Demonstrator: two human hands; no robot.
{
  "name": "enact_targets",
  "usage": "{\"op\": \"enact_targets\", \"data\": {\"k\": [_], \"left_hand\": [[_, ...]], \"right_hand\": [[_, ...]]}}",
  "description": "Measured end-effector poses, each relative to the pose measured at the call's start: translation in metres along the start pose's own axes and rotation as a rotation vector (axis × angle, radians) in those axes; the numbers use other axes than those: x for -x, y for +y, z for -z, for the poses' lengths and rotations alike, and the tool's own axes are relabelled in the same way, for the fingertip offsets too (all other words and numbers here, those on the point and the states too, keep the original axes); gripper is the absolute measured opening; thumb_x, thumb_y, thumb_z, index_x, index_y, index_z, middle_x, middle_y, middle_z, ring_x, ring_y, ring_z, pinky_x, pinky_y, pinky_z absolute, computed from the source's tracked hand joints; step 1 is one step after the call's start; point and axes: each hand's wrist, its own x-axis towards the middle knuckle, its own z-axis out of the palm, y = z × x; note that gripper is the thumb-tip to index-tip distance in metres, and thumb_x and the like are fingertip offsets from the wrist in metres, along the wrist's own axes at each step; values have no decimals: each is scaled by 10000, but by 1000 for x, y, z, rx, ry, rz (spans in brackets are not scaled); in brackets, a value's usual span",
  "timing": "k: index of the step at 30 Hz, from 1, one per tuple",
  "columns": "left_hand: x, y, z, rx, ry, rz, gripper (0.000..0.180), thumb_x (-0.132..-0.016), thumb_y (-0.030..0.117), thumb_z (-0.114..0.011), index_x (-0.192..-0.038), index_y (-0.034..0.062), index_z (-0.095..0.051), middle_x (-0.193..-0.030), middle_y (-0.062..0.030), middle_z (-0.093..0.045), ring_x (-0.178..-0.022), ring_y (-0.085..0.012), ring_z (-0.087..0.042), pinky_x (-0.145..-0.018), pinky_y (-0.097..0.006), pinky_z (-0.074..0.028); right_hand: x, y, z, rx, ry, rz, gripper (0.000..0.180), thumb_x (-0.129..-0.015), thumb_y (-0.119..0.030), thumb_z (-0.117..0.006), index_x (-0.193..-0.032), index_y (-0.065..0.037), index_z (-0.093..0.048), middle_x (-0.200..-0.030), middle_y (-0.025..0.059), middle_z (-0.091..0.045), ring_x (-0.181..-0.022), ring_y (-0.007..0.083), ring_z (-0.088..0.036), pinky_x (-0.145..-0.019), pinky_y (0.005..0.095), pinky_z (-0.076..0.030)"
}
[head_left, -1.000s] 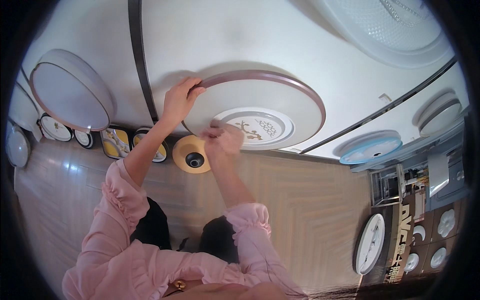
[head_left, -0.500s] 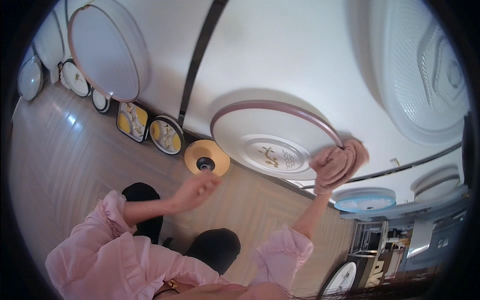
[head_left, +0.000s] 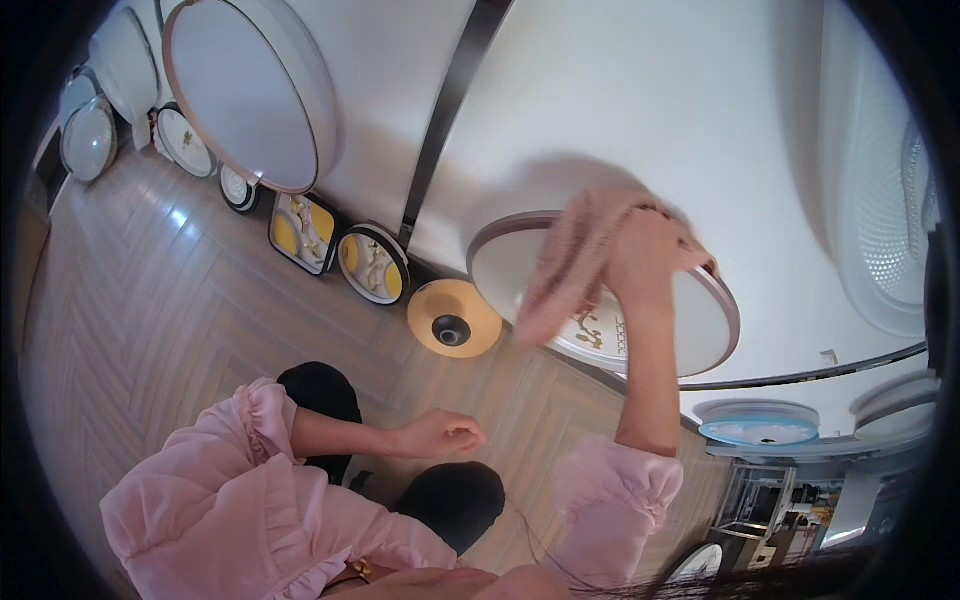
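Observation:
My right hand (head_left: 645,250) grips a brownish-pink cloth (head_left: 572,262), which is smeared by motion. It lies across the upper front of a round white ceiling lamp (head_left: 505,270) with a rose-brown rim, mounted on the white wall. The cloth and hand hide part of the lamp's face, where a gold branch-like pattern (head_left: 588,330) shows. My left hand (head_left: 440,435) hangs over the floor near my knees, its fingers loosely curled with nothing seen in them.
Left of the lamp are a larger round lamp (head_left: 240,95), a yellow disc-shaped lamp (head_left: 478,335) with a dark centre, and several smaller lamps along the wall's lower edge. A big clear textured lamp (head_left: 880,200) and a blue-rimmed lamp (head_left: 760,430) are on the right.
My right hand has moved the cloth from the lamp's right rim up and left over its face. My left hand has dropped toward my knees and away from the yellow lamp.

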Motion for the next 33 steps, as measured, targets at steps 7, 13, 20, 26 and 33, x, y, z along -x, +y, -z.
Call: {"op": "enact_targets", "data": {"k": [7, 13, 20, 26, 33], "left_hand": [[-1, 1, 7, 66, -8, 13, 160, -925, 78, -457, -1014, -5, -561, -801, -39, -575, -761, -104, -529, -709, -250, -431], [4, 13, 12, 61, -2, 35, 166, -930, 94, -459, -1016, -8, -558, -823, -37, -582, -795, -97, -539, -732, -237, -438], [1, 8, 18, 13, 139, -5, 197, -870, 93, -516, -1032, -8, -564, -840, -51, -608, -775, -93, -552, -714, -255, -453], [-9, 6, 15, -55, 243, -16, 287, -770, 124, -546, -1023, -1, -599, -850, -172, -647, -731, -289, -623, -667, -361, -466], [-9, -1, 5, -254, -64, -44, 240, -764, 152, -551, -947, 22, -636, -839, -155, -648, -738, -306, -615, -684, -363, -471]], "right_hand": [[-31, -111, -1, 221, -294, 149, 140, -725, -202, -593, -777, -147, -711, -757, 16, -679, -729, 167, -648, -628, 304, -480], [-29, -148, -28, 424, -476, 486, 198, -828, -167, -474, -930, -116, -635, -767, 72, -632, -646, 201, -614, -566, 313, -458], [-13, -214, -143, 74, -550, 544, 195, -797, -223, -513, -917, -98, -601, -768, 105, -634, -731, 243, -625, -623, 351, -478], [-1, -237, -170, -445, -452, 301, 234, -771, -271, -546, -907, -82, -572, -768, 134, -636, -804, 279, -635, -671, 383, -495], [30, -200, -70, -1178, -160, -277, 283, -741, -188, -581, -996, -67, -599, -912, 163, -640, -799, 280, -624, -696, 351, -485]]}}
